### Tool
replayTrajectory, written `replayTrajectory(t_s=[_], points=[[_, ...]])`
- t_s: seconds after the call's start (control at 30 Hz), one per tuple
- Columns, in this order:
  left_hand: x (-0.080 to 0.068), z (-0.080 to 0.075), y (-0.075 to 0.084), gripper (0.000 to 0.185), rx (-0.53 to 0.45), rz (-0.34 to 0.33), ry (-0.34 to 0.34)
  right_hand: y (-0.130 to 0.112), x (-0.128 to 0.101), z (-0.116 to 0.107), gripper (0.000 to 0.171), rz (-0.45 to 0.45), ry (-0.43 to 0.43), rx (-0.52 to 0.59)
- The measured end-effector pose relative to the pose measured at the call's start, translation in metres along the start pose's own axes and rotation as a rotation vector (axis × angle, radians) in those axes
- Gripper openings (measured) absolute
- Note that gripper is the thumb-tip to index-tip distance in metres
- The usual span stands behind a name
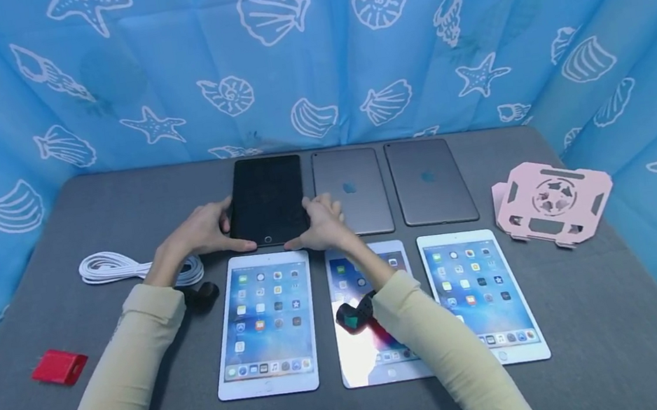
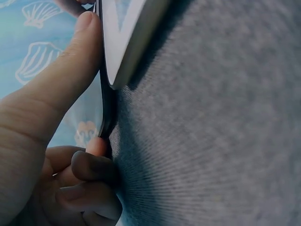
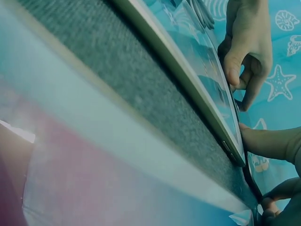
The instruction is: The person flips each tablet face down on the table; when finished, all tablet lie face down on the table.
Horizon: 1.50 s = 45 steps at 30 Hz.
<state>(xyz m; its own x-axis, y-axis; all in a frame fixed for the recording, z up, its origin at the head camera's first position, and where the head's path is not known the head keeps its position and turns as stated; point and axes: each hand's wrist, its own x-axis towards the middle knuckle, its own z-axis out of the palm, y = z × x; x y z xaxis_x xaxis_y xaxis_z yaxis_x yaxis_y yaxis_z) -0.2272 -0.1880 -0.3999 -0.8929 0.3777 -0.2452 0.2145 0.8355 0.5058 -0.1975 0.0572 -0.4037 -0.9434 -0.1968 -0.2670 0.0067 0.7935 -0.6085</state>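
Note:
A black tablet (image 1: 268,196) lies with its dark screen up at the back of the table, its home button towards me. My left hand (image 1: 201,231) holds its near left corner, thumb along the near edge and fingers at the side. At the near right corner my right hand (image 1: 320,224) holds it the same way. In the left wrist view the left hand's thumb (image 2: 70,70) lies along the tablet's thin edge (image 2: 107,113), its other fingers bent beside the corner. Just in front lies a white tablet (image 1: 265,324) with a lit screen.
Two grey tablets, one (image 1: 352,191) beside another (image 1: 430,180), lie face down at the right. Two more lit white tablets (image 1: 391,366) (image 1: 481,288) are in front. A coiled white cable (image 1: 111,267), red charger plug (image 1: 59,367) and pink stand (image 1: 554,199) lie around.

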Motion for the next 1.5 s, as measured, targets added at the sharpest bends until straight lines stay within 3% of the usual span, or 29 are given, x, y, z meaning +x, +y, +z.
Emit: replayTrajectory(t_s=[0.37,0.7,0.9,1.27,1.5], points=[[0.001,-0.002,-0.001,0.12,-0.026,0.017,-0.003,0.003,0.001,0.002,0.108,-0.024,0.037,0.083],[0.001,-0.002,0.001,0.118,0.005,-0.004,0.014,0.01,0.0,-0.003,0.107,-0.066,0.001,0.358],[0.003,0.002,0.003,0.114,-0.003,-0.019,0.026,0.01,-0.002,-0.006,0.095,-0.177,0.0,0.509],[0.003,0.003,0.011,0.111,0.019,-0.004,0.043,0.009,-0.008,-0.007,0.097,-0.225,0.033,0.627],[0.004,0.004,0.016,0.109,-0.006,-0.024,0.014,0.012,-0.011,-0.01,0.099,-0.259,-0.007,0.741]])
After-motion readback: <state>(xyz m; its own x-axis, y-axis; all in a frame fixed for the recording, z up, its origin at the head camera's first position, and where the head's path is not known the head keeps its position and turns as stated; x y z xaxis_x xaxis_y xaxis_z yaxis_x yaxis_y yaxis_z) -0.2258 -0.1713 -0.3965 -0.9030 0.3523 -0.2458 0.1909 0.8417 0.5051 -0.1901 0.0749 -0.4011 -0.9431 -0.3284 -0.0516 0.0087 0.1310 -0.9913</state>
